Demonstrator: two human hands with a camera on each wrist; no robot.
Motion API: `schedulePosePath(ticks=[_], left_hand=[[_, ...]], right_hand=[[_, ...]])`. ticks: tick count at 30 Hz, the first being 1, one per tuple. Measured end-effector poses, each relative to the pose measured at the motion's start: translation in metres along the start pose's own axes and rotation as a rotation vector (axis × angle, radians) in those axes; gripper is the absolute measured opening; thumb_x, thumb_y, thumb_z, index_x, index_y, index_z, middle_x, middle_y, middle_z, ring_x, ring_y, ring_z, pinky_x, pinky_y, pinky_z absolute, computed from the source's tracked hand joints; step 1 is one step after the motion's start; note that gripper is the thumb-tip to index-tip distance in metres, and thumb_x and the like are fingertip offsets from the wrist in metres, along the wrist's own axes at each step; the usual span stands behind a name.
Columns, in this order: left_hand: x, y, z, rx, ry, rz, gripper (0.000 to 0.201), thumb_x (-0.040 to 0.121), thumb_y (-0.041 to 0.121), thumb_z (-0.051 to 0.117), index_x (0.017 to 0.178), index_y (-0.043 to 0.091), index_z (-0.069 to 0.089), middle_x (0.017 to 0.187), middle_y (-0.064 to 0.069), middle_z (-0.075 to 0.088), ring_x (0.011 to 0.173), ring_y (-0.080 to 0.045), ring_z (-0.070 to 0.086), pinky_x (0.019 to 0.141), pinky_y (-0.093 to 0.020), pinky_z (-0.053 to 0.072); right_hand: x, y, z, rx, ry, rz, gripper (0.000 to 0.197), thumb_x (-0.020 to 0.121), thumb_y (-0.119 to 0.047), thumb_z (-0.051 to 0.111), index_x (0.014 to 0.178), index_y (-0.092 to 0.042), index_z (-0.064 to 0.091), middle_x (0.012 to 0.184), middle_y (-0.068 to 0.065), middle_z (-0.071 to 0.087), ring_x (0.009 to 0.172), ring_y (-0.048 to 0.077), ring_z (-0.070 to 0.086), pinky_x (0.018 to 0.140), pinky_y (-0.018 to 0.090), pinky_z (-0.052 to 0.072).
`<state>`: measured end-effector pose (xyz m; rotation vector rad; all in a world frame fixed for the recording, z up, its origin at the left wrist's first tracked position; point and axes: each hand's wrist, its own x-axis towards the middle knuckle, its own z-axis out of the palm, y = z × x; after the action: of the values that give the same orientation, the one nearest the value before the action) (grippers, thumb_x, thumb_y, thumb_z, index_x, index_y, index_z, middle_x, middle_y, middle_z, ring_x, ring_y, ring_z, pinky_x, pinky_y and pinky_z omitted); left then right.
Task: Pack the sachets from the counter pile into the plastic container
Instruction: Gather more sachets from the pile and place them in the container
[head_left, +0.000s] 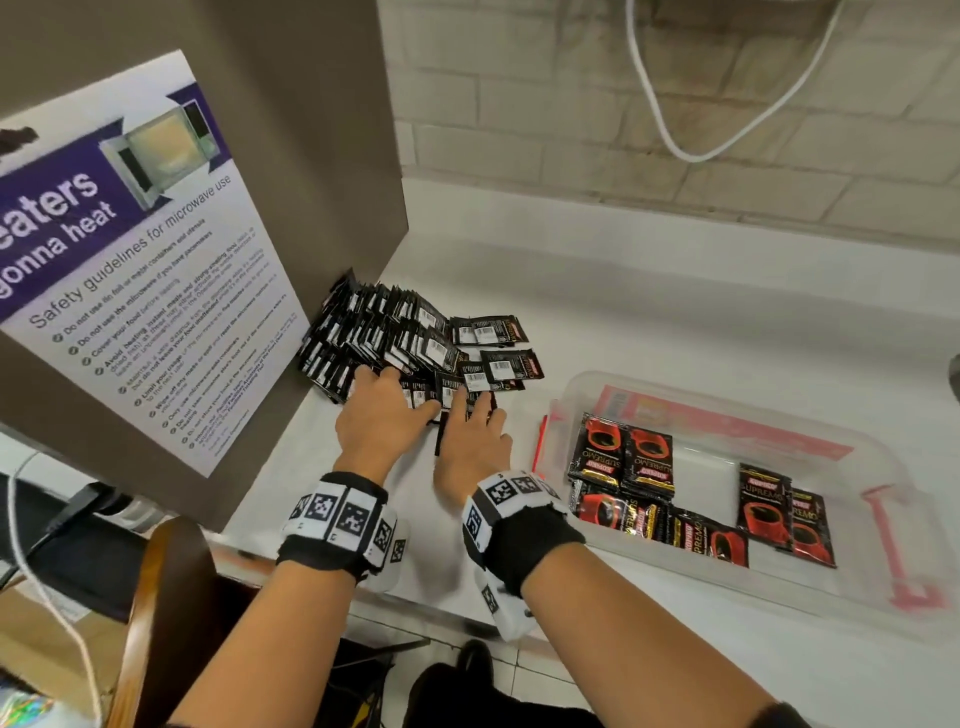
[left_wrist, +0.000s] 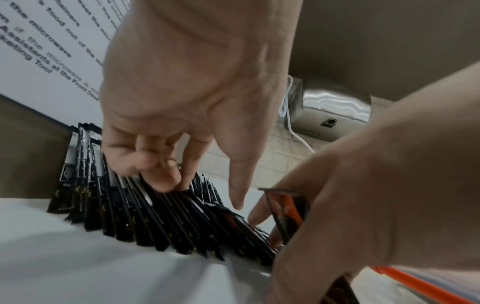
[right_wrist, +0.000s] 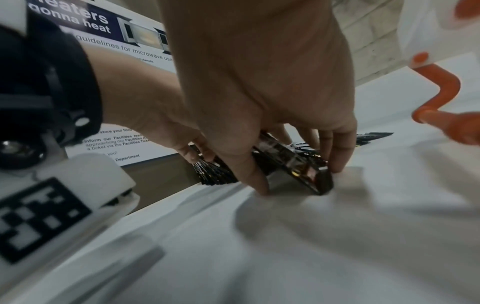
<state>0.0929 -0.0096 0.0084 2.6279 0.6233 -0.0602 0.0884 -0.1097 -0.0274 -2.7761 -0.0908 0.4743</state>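
**Both hands at the sachet pile**

From the head view, the left hand (head_left: 382, 410) and right hand (head_left: 475, 441) are seen laid side by side on the near edge of the fanned pile of black barcoded sachets (head_left: 405, 338) on the white counter (head_left: 675, 312). The clear plastic container with red clips (head_left: 857, 462), partly filled, is seen to the right.

From the left wrist view, curled fingertips (left_wrist: 166, 181) are shown pressed onto upright sachet edges; whether any sachet is actually gripped cannot be told.

Only in the right wrist view is a small stack of black-and-red sachets (right_wrist: 298, 162) shown pinched between thumb and fingers.
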Motion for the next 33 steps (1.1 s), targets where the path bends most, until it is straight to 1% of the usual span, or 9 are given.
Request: schedulePosePath(ticks=[4, 9, 12, 15, 19, 22, 27, 30, 33], left_hand=[[0.005, 0.003, -0.003, 0.085, 0.055, -0.027, 0.066, 0.086, 0.055, 0.071, 0.13, 0.01, 0.052, 0.136, -0.012, 0.038, 0.124, -0.03, 0.045, 0.093, -0.045, 0.049], [0.012, 0.005, -0.004, 0.088, 0.003, -0.039, 0.057, 0.087, 0.049, 0.071, 0.127, 0.012, 0.055, 0.136, -0.015, 0.045, 0.129, -0.032, 0.04, 0.099, -0.048, 0.046], [0.019, 0.006, -0.006, -0.018, -0.032, -0.039, 0.05, 0.088, 0.045, 0.071, 0.125, 0.015, 0.054, 0.129, -0.013, 0.052, 0.124, -0.03, 0.046, 0.092, -0.043, 0.046], [0.026, 0.008, -0.008, -0.173, -0.064, -0.023, 0.049, 0.09, 0.048, 0.068, 0.124, 0.014, 0.056, 0.121, -0.012, 0.059, 0.109, -0.027, 0.057, 0.087, -0.038, 0.049], [0.029, 0.015, -0.008, -0.28, -0.163, -0.013, 0.041, 0.087, 0.048, 0.073, 0.106, 0.013, 0.062, 0.106, -0.009, 0.064, 0.084, -0.019, 0.062, 0.063, -0.027, 0.044], [0.03, 0.017, -0.006, -0.307, -0.205, -0.018, 0.029, 0.091, 0.041, 0.071, 0.088, 0.016, 0.058, 0.091, -0.001, 0.063, 0.079, -0.015, 0.057, 0.062, -0.027, 0.042], [0.03, 0.013, -0.015, -0.258, -0.235, 0.01, 0.016, 0.093, 0.028, 0.07, 0.087, 0.014, 0.064, 0.081, -0.003, 0.063, 0.074, -0.018, 0.061, 0.054, -0.026, 0.041], [0.032, 0.011, -0.026, -0.208, -0.204, 0.019, 0.017, 0.091, 0.024, 0.073, 0.081, 0.015, 0.063, 0.076, -0.003, 0.063, 0.062, -0.013, 0.059, 0.05, -0.024, 0.04], [0.033, 0.011, -0.04, -0.18, -0.16, 0.028, 0.018, 0.091, 0.022, 0.073, 0.076, 0.02, 0.062, 0.072, 0.001, 0.063, 0.058, -0.008, 0.058, 0.046, -0.02, 0.037]], right_hand=[[0.0, 0.003, 0.004, -0.041, 0.059, -0.061, 0.081, 0.095, -0.02, 0.063, 0.156, -0.015, 0.011, 0.159, 0.019, 0.018, 0.142, 0.037, 0.024, 0.11, 0.043, 0.035], [0.002, -0.002, 0.003, 0.021, 0.065, -0.123, 0.086, 0.089, -0.017, 0.069, 0.155, -0.013, 0.014, 0.151, 0.019, 0.026, 0.135, 0.035, 0.028, 0.107, 0.04, 0.038], [0.003, -0.002, 0.001, 0.074, 0.103, -0.13, 0.087, 0.088, -0.014, 0.069, 0.155, -0.013, 0.015, 0.147, 0.018, 0.031, 0.131, 0.035, 0.032, 0.107, 0.039, 0.037], [0.001, -0.001, -0.001, 0.091, 0.123, -0.162, 0.09, 0.087, -0.018, 0.07, 0.156, -0.011, 0.012, 0.145, 0.018, 0.03, 0.129, 0.034, 0.034, 0.109, 0.039, 0.037], [-0.002, -0.002, -0.005, 0.085, 0.142, -0.167, 0.087, 0.09, -0.021, 0.068, 0.155, -0.009, 0.013, 0.148, 0.016, 0.028, 0.131, 0.031, 0.033, 0.11, 0.035, 0.036], [-0.005, -0.001, -0.009, 0.078, 0.116, -0.201, 0.086, 0.093, -0.025, 0.067, 0.155, -0.006, 0.011, 0.149, 0.017, 0.026, 0.132, 0.031, 0.032, 0.113, 0.035, 0.032], [-0.008, -0.006, -0.013, 0.11, 0.127, -0.182, 0.08, 0.097, -0.015, 0.06, 0.157, -0.011, 0.008, 0.15, 0.017, 0.026, 0.129, 0.031, 0.036, 0.105, 0.037, 0.04], [-0.01, -0.012, -0.018, 0.107, 0.162, -0.157, 0.082, 0.094, -0.014, 0.061, 0.158, -0.014, 0.009, 0.153, 0.015, 0.025, 0.132, 0.03, 0.036, 0.098, 0.038, 0.043], [-0.014, -0.012, -0.031, 0.139, 0.164, -0.229, 0.086, 0.09, -0.015, 0.063, 0.157, -0.012, 0.009, 0.151, 0.015, 0.026, 0.132, 0.032, 0.033, 0.1, 0.04, 0.042]])
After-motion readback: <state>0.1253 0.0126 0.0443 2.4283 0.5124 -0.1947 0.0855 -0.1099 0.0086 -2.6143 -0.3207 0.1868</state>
